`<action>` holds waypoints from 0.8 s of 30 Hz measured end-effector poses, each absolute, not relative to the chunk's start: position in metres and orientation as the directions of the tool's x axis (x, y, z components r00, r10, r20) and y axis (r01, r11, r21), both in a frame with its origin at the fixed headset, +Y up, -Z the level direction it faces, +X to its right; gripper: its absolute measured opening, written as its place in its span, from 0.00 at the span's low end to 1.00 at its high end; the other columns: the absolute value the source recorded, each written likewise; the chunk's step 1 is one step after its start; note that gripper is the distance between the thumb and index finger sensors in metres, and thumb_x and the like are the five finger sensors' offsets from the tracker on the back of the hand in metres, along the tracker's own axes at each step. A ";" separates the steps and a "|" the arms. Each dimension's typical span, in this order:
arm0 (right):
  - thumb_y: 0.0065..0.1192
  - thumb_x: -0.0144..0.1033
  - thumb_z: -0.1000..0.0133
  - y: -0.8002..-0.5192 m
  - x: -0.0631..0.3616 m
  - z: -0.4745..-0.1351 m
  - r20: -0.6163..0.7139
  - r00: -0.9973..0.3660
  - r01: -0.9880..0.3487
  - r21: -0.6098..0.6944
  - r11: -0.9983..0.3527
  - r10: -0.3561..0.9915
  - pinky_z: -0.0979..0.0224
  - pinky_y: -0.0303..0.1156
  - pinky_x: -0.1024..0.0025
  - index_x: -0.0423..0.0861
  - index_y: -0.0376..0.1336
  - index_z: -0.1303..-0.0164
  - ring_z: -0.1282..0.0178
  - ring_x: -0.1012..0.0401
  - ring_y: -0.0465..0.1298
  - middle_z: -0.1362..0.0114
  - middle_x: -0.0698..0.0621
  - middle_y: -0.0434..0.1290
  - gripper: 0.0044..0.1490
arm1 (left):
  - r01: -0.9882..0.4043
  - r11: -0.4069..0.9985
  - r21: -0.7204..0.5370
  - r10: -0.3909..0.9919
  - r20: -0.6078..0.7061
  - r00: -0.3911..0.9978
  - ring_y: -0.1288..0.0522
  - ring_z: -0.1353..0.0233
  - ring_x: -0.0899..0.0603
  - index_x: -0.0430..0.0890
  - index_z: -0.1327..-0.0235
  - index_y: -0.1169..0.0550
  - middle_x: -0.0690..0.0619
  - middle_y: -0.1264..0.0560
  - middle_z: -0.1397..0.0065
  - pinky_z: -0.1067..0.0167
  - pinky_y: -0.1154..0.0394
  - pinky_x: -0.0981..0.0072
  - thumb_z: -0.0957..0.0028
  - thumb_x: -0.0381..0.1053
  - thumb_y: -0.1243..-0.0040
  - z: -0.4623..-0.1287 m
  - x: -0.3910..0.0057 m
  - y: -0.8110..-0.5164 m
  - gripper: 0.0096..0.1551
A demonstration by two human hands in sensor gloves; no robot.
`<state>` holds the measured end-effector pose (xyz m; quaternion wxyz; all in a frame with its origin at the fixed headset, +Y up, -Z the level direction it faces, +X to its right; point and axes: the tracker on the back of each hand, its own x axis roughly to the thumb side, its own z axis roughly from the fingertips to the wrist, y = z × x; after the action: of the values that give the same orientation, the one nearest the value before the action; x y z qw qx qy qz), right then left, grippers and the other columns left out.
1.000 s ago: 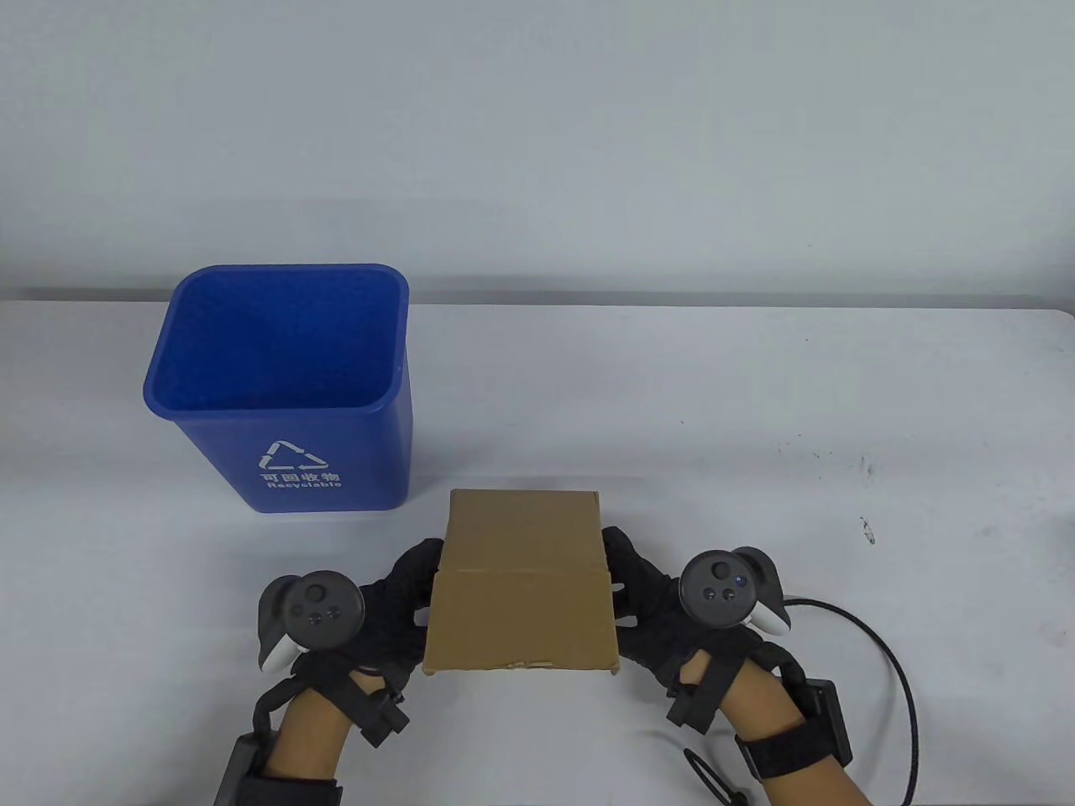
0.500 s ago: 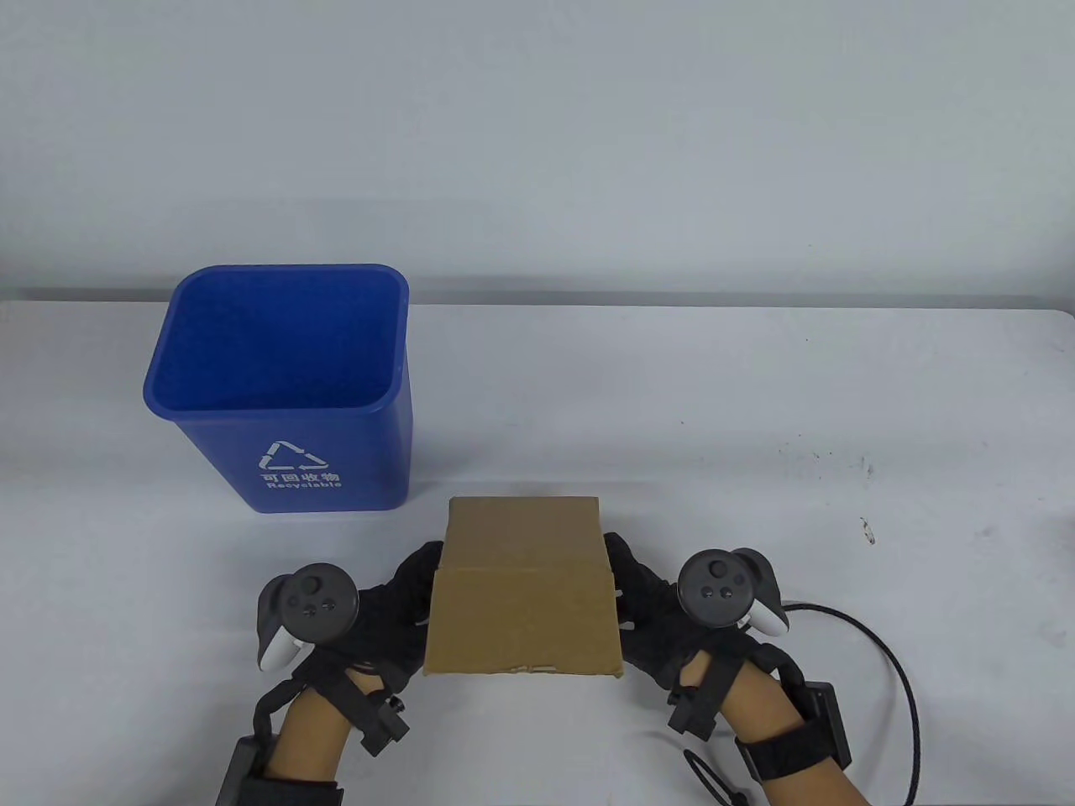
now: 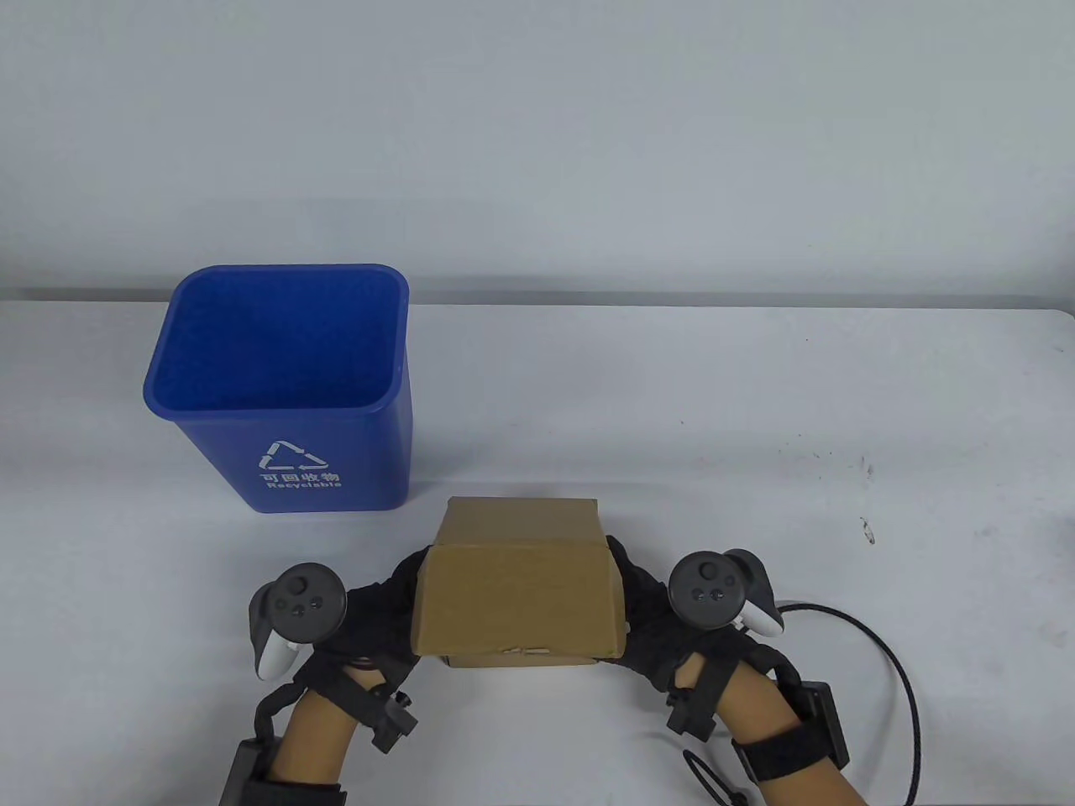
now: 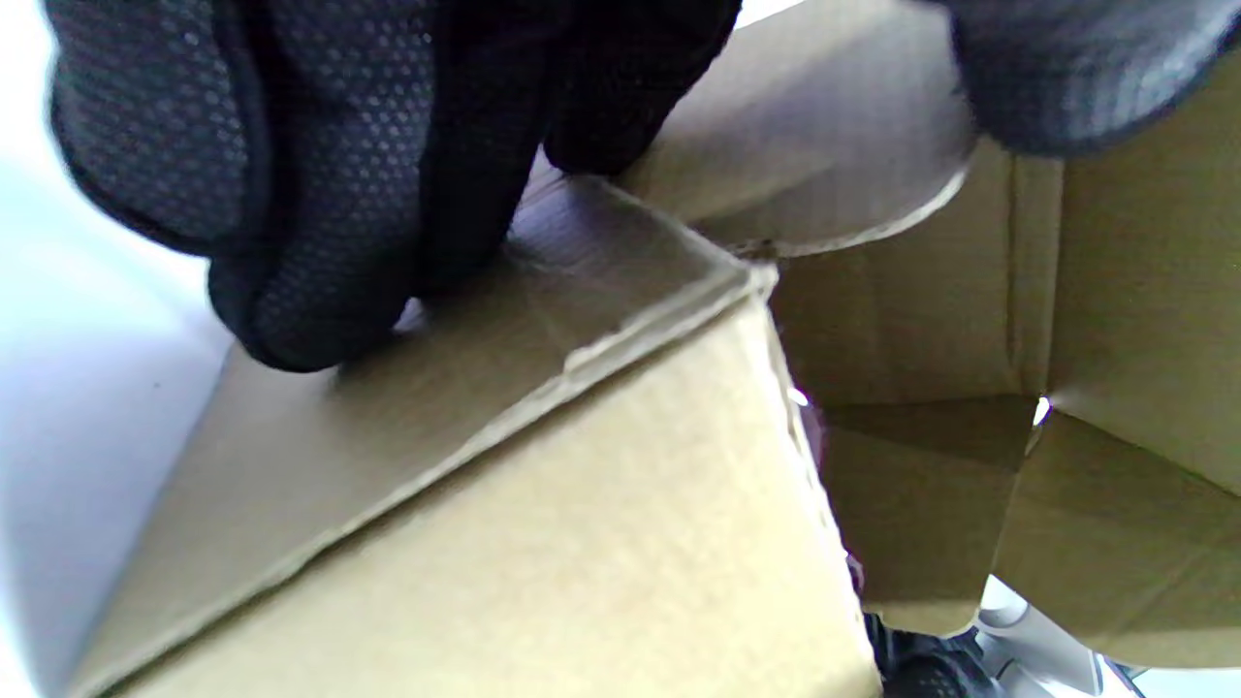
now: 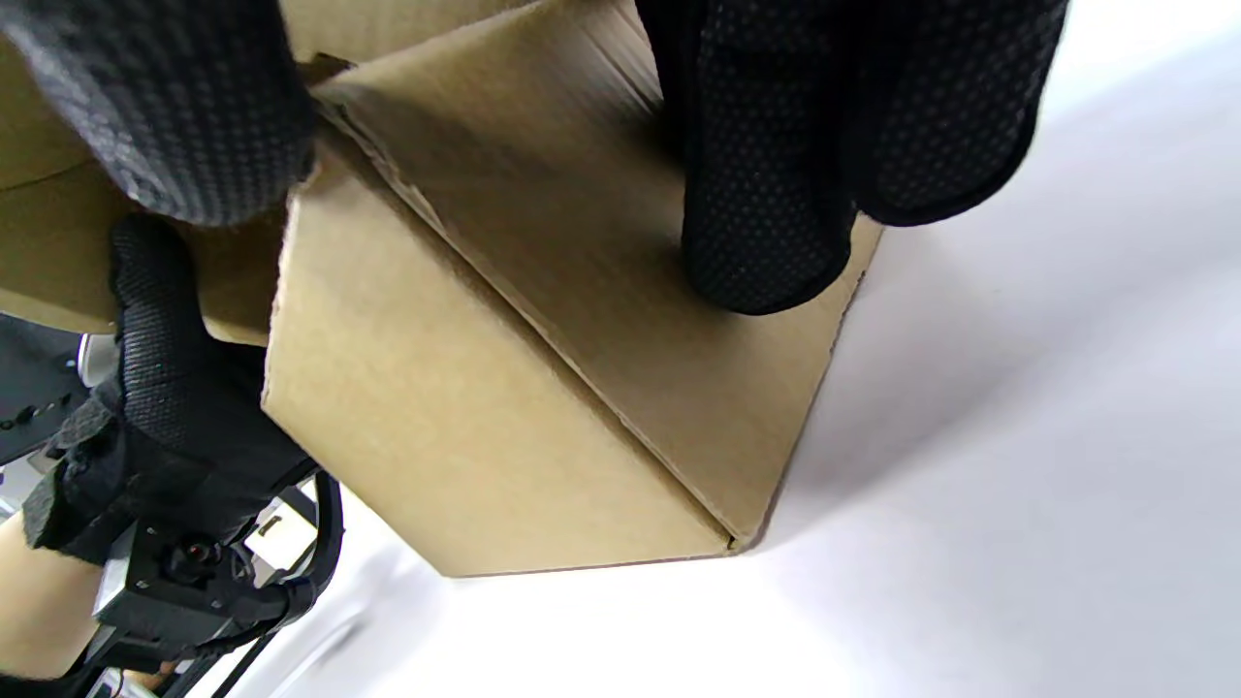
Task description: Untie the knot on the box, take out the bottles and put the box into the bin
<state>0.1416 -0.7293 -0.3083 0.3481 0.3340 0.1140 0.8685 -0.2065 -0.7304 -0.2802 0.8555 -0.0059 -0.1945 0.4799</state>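
- one box [image 3: 516,600]: plain brown corrugated cardboard, no print or tape visible, flaps folded over the top, held tilted near the counter's [image 3: 756,504] front edge, centre
- wrist views show raw corrugated edges, a rounded tuck flap and open gaps between flaps on the underside; inside not visible
- left hand [image 3: 382,609] clamped on box's left side, fingers [image 4: 320,194] curled onto a side panel, thumb on another face
- right hand [image 3: 647,613] clamped on box's right side, fingers [image 5: 766,174] pressed on a panel, thumb over the corner
- one bin [image 3: 290,395]: blue plastic, white recycling triangle plus "recyclable" text on front, upright on counter behind-left of box, near but apart from it
- two trackers, one on each hand's back
- one black cable [image 3: 890,663] looping on counter by right wrist
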 end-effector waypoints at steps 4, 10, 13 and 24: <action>0.56 0.67 0.48 -0.730 0.143 -0.309 0.484 -0.530 -0.551 0.427 -0.717 0.696 0.35 0.71 0.44 0.32 0.36 0.22 0.38 0.43 0.79 0.25 0.32 0.57 0.66 | -0.803 0.552 -0.225 0.816 0.342 0.465 0.15 0.45 0.23 0.38 0.23 0.36 0.32 0.24 0.36 0.46 0.22 0.34 0.56 0.82 0.51 -0.281 -0.205 -0.731 0.62; 0.56 0.67 0.47 -0.729 0.143 -0.309 0.480 -0.524 -0.557 0.432 -0.710 0.703 0.35 0.71 0.44 0.32 0.36 0.23 0.38 0.43 0.79 0.26 0.31 0.57 0.66 | -0.690 0.678 -0.253 0.724 0.395 0.566 0.17 0.39 0.25 0.38 0.20 0.45 0.34 0.29 0.32 0.40 0.25 0.34 0.56 0.77 0.38 -0.279 -0.199 -0.727 0.64; 0.55 0.67 0.48 -0.729 0.144 -0.309 0.477 -0.527 -0.561 0.428 -0.709 0.704 0.35 0.71 0.44 0.32 0.36 0.23 0.38 0.43 0.79 0.26 0.31 0.57 0.65 | -0.654 0.718 -0.239 0.688 0.392 0.611 0.18 0.38 0.27 0.40 0.21 0.47 0.37 0.30 0.32 0.39 0.25 0.35 0.52 0.69 0.34 -0.279 -0.196 -0.726 0.59; 0.57 0.66 0.48 -0.716 0.149 -0.310 0.478 -0.558 -0.604 0.326 -0.727 0.678 0.37 0.71 0.42 0.33 0.43 0.22 0.40 0.42 0.80 0.28 0.34 0.63 0.62 | -0.652 0.713 -0.257 0.694 0.391 0.605 0.19 0.38 0.27 0.41 0.20 0.48 0.37 0.31 0.31 0.39 0.26 0.34 0.50 0.66 0.34 -0.281 -0.194 -0.727 0.57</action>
<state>0.1491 -0.7165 -0.3103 0.3642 0.2973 0.0620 0.8804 -0.1936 -0.7265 -0.2806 0.8946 -0.0441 -0.2368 0.3763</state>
